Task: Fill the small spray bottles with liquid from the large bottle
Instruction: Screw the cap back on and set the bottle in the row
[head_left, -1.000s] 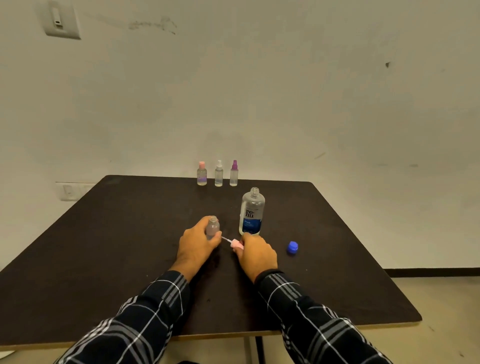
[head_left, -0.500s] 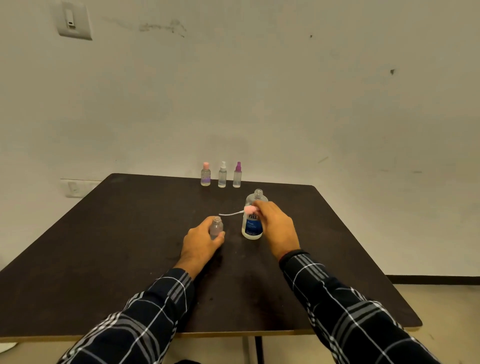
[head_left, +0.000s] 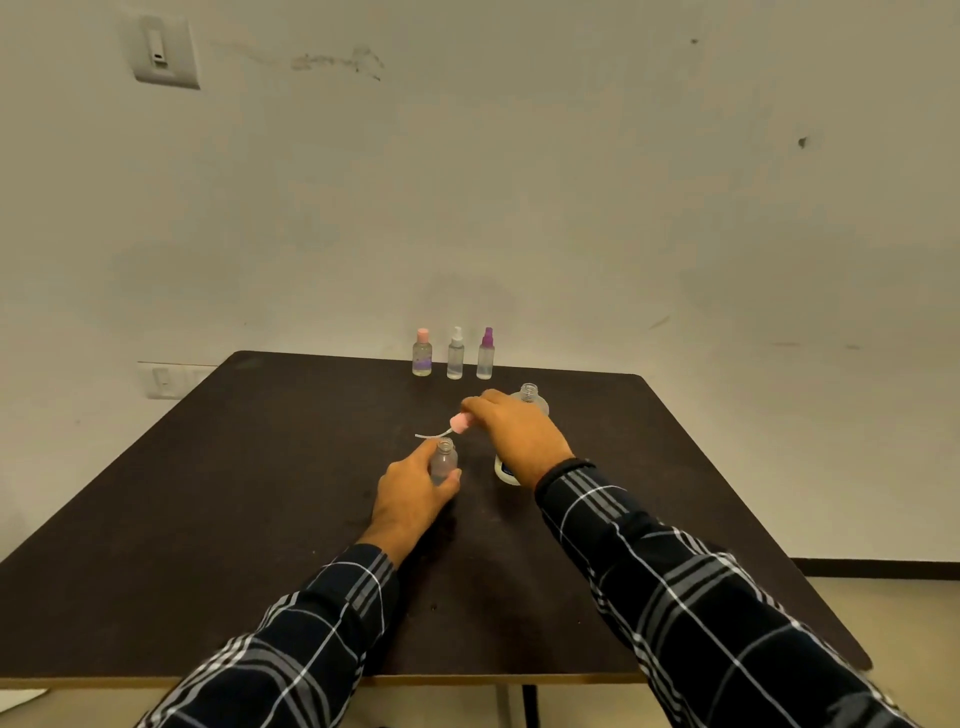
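Gripping the small clear uncapped spray bottle upright on the dark brown table, my left hand curls round it. Just beyond, my right hand pinches the pink spray head, its thin tube just over the open neck. Behind my right hand stands the large clear uncapped bottle. Three capped small bottles line the table's far edge.

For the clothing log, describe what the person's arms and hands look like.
Both arms are covered to the wrist by long shirt sleeves. The left sleeve and right sleeve share a dark, near-black plaid crossed by thin white lines and broader grey stripes. The left hand and right hand are bare: no gloves, and no ring or watch shows.
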